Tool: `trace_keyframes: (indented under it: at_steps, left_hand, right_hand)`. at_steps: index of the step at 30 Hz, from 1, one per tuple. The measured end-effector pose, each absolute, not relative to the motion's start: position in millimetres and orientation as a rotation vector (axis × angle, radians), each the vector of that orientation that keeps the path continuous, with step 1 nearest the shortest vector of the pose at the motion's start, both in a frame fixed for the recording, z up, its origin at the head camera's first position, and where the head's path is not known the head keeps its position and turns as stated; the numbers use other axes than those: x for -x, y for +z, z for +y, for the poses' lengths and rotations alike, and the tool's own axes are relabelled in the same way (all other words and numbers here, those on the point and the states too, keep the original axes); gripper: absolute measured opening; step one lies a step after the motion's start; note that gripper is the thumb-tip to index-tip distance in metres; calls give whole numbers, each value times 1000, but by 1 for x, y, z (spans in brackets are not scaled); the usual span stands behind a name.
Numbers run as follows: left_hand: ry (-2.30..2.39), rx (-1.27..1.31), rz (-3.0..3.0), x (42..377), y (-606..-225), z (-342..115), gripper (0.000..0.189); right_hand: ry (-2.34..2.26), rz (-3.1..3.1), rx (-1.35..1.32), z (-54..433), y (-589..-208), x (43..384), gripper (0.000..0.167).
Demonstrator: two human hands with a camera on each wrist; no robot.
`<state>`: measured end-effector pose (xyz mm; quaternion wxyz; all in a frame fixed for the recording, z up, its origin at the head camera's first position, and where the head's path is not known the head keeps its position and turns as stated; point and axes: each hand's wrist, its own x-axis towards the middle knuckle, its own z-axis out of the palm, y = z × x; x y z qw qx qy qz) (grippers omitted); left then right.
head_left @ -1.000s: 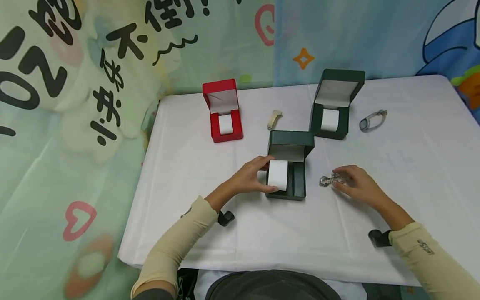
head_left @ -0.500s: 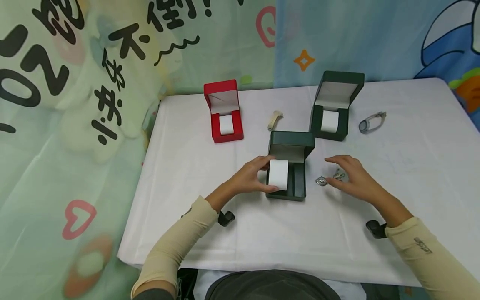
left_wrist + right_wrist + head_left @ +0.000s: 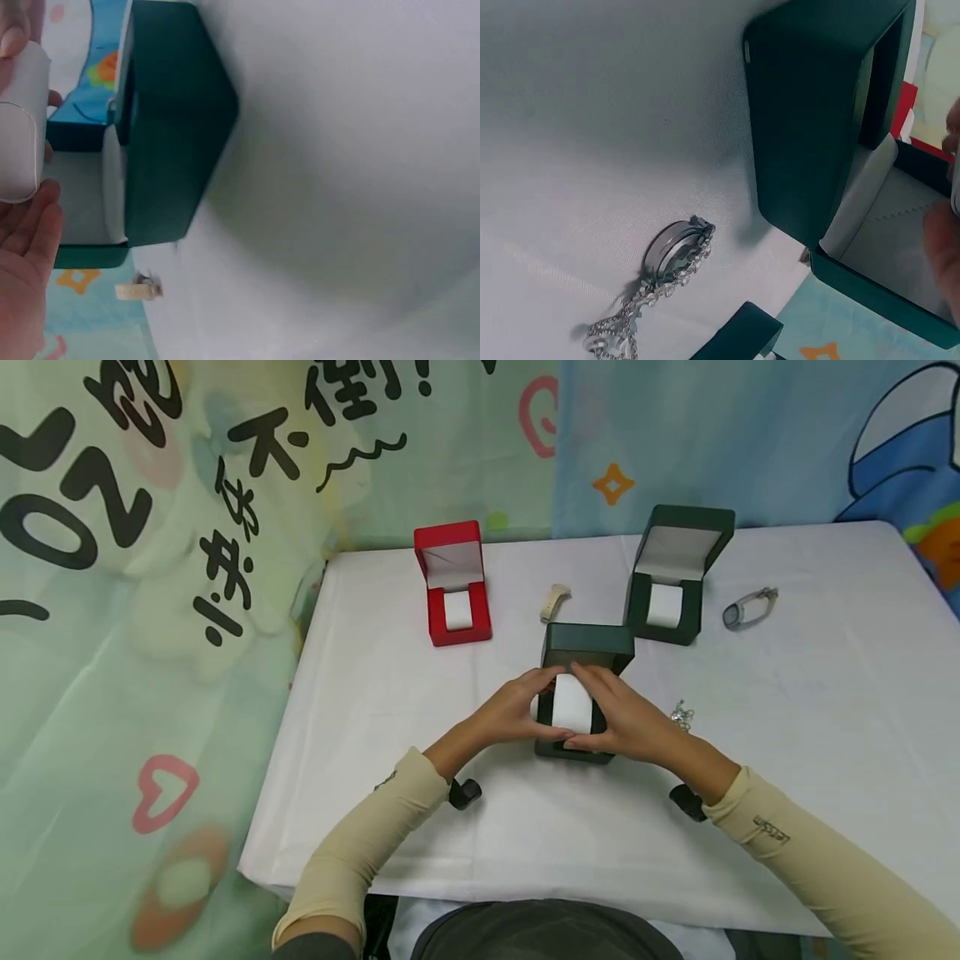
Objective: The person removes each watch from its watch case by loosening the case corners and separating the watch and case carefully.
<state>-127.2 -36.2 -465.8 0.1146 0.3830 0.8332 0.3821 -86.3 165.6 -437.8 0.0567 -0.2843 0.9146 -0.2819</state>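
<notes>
I have both hands on the white watch cushion (image 3: 572,703) that sits in the near dark green watch box (image 3: 587,647), open at the middle of the table (image 3: 825,693). My left hand (image 3: 510,714) curls round the cushion's left side and my right hand (image 3: 622,718) pinches its right side, thumb below and fingers over the top. The silver bracelet watch (image 3: 671,259) lies on the cloth just right of the box, untouched. I judge I am at the step of lifting the cushion out. Next calls for a straight upward pull, steadying the box so it does not tip.
</notes>
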Motion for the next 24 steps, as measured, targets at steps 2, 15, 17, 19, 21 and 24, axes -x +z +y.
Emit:
trace_keyframes:
  at_steps: [2, 15, 17, 19, 21, 24]
  left_hand:
    - [1077, -1114, 2453, 126, -469, -35, 85]
    - [824, -1136, 2532, 125, -483, -26, 84]
    - [777, -1171, 2553, 126, -484, -26, 79]
    - [733, -1193, 2576, 127, -485, -25, 77]
    - [710, -1201, 2589, 127, -485, -25, 77]
    - [654, -1219, 2613, 129, -485, -23, 78]
  right_hand:
    - [-834, 2742, 813, 166, -439, 87, 96]
    - [-802, 2714, 768, 173, -460, 92, 85]
    - [-767, 2746, 796, 174, -464, 93, 85]
    - [-728, 2788, 826, 174, -465, 94, 85]
    - [-668, 2830, 850, 175, -466, 94, 85]
    - [-590, 2860, 863, 175, -466, 95, 86]
